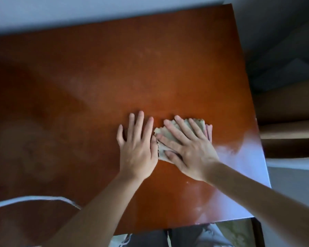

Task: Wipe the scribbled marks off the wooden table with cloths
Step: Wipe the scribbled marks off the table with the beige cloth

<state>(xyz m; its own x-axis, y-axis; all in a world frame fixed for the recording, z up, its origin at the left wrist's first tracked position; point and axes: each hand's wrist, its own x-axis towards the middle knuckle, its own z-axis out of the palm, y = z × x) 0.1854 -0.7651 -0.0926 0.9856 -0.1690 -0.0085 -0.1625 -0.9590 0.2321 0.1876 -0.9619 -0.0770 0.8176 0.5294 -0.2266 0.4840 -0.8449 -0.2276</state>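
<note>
Two flat hands — scalloped cloth [168,138]

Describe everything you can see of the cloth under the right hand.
The cloth is pale beige with a scalloped, zigzag edge, soft and creased like microfibre. It lies flat and bunched on the wooden table, towards its right side. The right hand presses on it with fingers spread, covering most of it. A pinkish layer peeks out at its right edge. The left hand lies flat just beside its left edge.
</note>
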